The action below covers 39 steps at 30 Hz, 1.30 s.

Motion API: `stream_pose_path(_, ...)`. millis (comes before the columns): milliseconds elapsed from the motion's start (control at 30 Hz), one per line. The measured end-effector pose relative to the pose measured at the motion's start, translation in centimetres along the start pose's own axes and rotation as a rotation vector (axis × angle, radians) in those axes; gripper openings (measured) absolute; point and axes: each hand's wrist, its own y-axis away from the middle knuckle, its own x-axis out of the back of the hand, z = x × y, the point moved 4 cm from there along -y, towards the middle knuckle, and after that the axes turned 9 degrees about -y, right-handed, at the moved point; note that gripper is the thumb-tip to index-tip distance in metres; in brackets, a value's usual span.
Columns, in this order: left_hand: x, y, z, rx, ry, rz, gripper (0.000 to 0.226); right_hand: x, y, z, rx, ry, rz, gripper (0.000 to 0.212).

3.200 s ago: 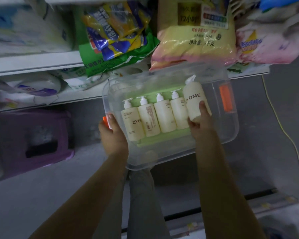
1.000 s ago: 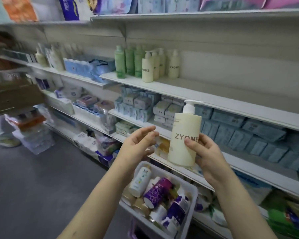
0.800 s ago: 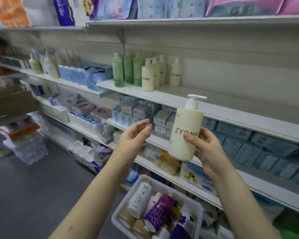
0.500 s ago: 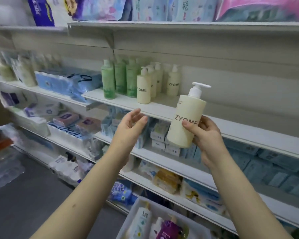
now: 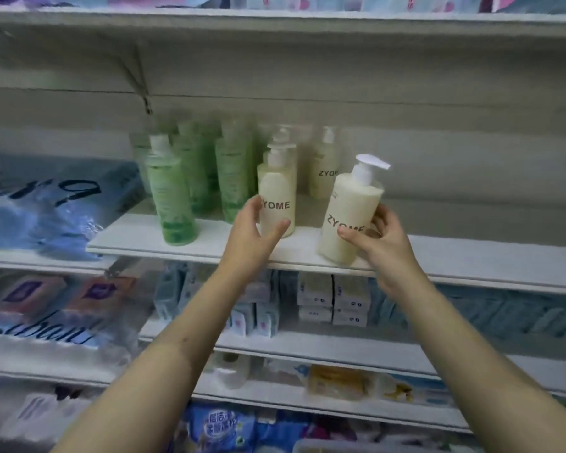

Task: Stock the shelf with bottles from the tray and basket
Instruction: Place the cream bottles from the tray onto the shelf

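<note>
My right hand (image 5: 384, 246) grips a cream ZYOME pump bottle (image 5: 350, 204) and holds it tilted, its base at the front edge of the white shelf (image 5: 471, 256). My left hand (image 5: 252, 237) curls round another cream ZYOME bottle (image 5: 278, 194) that stands upright on the shelf, fingers on its left side and thumb across its lower front. A third cream bottle (image 5: 324, 171) stands further back. Several green bottles (image 5: 172, 197) stand to the left on the same shelf. The tray is out of sight.
The shelf to the right of the held bottle is bare. An upper shelf (image 5: 275, 21) hangs above. Blue plastic-wrapped packs (image 5: 46, 207) lie to the left. Small boxes (image 5: 334, 299) and packets fill the lower shelves.
I have moved closer to the shelf. My right hand carried the bottle up and forward to the shelf edge. My left hand reached forward and took hold of the front shelf bottle.
</note>
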Motion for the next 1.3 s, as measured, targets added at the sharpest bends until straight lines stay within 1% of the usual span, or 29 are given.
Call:
stream_pose_path(200, -0.4, -3.4, -2.4, 0.063, -0.049, -0.053, 0.072, -1.6, -1.8, 1.2, 0.007, 0.047, 0.012, 0.077)
stream_pose_path(300, -0.7, -4.2, -3.5, 0.122, 0.006, -0.087, 0.07, -1.6, -2.6, 1.9, 0.006, 0.038, 0.031, 0.079)
stream_pose_path(433, -1.0, -4.2, -4.1, 0.135, 0.004, -0.09, 0.073, -1.9, -3.5, 2.3, -0.014, 0.118, -0.031, 0.09)
stream_pose_path(533, -1.0, -4.2, -4.2, 0.124, -0.01, -0.086, 0.07, -2.1, -4.4, 2.5, -0.023, 0.174, -0.085, 0.077)
stream_pose_path(633, -1.1, -4.0, -4.1, 0.119, -0.089, -0.067, 0.064, -2.1, -5.6, 3.0, -0.028, 0.21, -0.098, 0.07)
stream_pose_path(767, -1.2, -3.8, -3.9, 0.101, -0.179, -0.032, 0.054, -2.3, -7.7, 3.4, 0.008, 0.312, -0.069, 0.066)
stream_pose_path(867, -1.4, -4.0, -4.0, 0.112, -0.206, -0.046, 0.052, -2.5, -9.5, 3.7, 0.041, 0.345, -0.039, 0.059)
stream_pose_path(967, -1.6, -4.2, -4.1, 0.13, -0.218, -0.052, 0.056, -2.7, -11.3, 4.1, 0.047, 0.375, -0.024, 0.059)
stream_pose_path(1100, -1.7, -4.1, -3.8, 0.131, -0.252, -0.039, 0.053, -2.7, -13.2, 4.6, 0.076, 0.43, -0.033, 0.063)
stream_pose_path(1200, -1.7, -4.1, -3.8, 0.128, -0.268, -0.034, 0.051, -2.6, -14.4, 5.0, 0.06, 0.464, -0.075, 0.062)
stream_pose_path(1300, -1.8, -4.1, -3.7, 0.123, -0.279, -0.034, 0.048, -2.5, -15.0, 5.0, 0.051, 0.476, -0.082, 0.062)
